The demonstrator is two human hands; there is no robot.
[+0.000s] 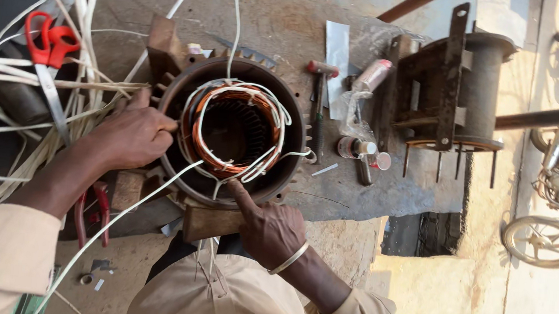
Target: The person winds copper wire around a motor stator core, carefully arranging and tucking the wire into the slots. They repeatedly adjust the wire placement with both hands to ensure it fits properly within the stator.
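The round grey metal motor housing [183, 101] contains orange copper windings [196, 113] bound with white sleeving [277, 109]. The left hand [132, 136] grasps its left rim. The right hand [272, 229], closed, presses a forefinger on the near rim.

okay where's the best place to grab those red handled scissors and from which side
Probably by the red loop handles of the scissors, coming from above at the top-left: the handles lie exposed on the white strips, while the blade points down toward the left hand, partly among strips.
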